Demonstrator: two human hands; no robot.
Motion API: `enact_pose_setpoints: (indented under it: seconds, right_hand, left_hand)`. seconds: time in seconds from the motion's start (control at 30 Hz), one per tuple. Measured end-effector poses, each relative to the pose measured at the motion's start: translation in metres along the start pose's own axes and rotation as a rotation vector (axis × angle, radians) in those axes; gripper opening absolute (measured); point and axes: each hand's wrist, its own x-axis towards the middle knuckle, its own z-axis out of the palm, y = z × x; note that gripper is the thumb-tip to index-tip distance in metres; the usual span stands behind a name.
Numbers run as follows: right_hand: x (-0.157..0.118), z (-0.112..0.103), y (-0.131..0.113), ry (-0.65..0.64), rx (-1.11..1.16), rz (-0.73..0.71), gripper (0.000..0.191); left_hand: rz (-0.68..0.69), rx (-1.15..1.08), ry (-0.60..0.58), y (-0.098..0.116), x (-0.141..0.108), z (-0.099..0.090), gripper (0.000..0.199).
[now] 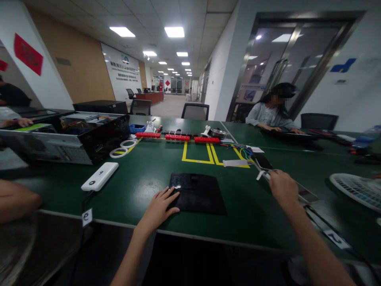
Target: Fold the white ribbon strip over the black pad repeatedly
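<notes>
The right forearm (318,238) and left forearm (131,254) lie nearest the camera, both reaching over the near edge of the green table (149,171).

Clock directions run from the black panel (202,194), twelve being straight away from the wearer. The panel lies flat, its near edge close to the table's edge with a narrow strip of green between. The left hand (162,204) rests on its left edge, fingers loosely apart and thumb spread, clamped on nothing. Beyond the panel's far edge, a stretch of tabletop runs up to the yellow tape outlines (198,161) at twelve.

At three o'clock, well apart from the panel, the right hand (284,188) has its fingers curled beside a white strip (260,174); whether they grip it I cannot tell. A phone-like slab (308,195) lies partly behind that hand, and a white fan (357,190) stands farther out at three.

The cable bundle (245,152) lies at one to two. Red strips (177,137) form a row past the tape, toward twelve. At nine to ten are a white power bank (100,176), white rings (118,153) and the open computer case (86,149). At two, a co-worker (269,113) sits across the table.
</notes>
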Motion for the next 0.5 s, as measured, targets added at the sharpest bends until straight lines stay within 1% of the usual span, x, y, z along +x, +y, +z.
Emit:
enact_pose_setpoints:
  seconds: [0.07, 0.17, 0.23, 0.27, 0.33, 0.37, 0.4, 0.43, 0.47, 0.5]
  right_hand:
    - [-0.003, -0.021, -0.010, 0.128, 0.146, -0.051, 0.033]
    - [-0.013, -0.055, -0.033, 0.345, 0.490, -0.189, 0.033]
    - [-0.022, -0.071, -0.054, 0.411, 0.674, -0.315, 0.031]
    - [-0.027, -0.077, -0.065, 0.419, 0.749, -0.390, 0.030]
    - [-0.039, -0.078, -0.090, 0.407, 0.859, -0.540, 0.030]
    - [-0.044, -0.075, -0.102, 0.395, 0.890, -0.610, 0.031]
    - [-0.049, -0.069, -0.114, 0.385, 0.899, -0.670, 0.031]
    - [-0.054, -0.062, -0.126, 0.381, 0.885, -0.726, 0.032]
    - [-0.059, -0.053, -0.136, 0.384, 0.852, -0.772, 0.032]
    - [-0.063, -0.044, -0.146, 0.393, 0.807, -0.814, 0.032]
  left_hand:
    - [-0.007, -0.059, 0.008, -0.002, 0.002, -0.002, 0.055]
    - [-0.064, -0.251, 0.054, -0.005, 0.004, -0.006, 0.050]
    - [-0.142, -0.442, 0.143, -0.007, 0.005, -0.009, 0.044]
    - [-0.185, -0.560, 0.205, -0.008, 0.006, -0.011, 0.046]
    - [-0.244, -0.834, 0.336, -0.010, 0.007, -0.014, 0.061]
    - [-0.252, -0.971, 0.384, -0.011, 0.007, -0.015, 0.070]
    - [-0.240, -1.090, 0.406, -0.011, 0.007, -0.017, 0.078]
    - [-0.211, -1.171, 0.402, -0.011, 0.007, -0.019, 0.083]
    - [-0.173, -1.196, 0.370, -0.009, 0.007, -0.021, 0.083]
    - [-0.129, -1.157, 0.314, -0.006, 0.006, -0.023, 0.077]
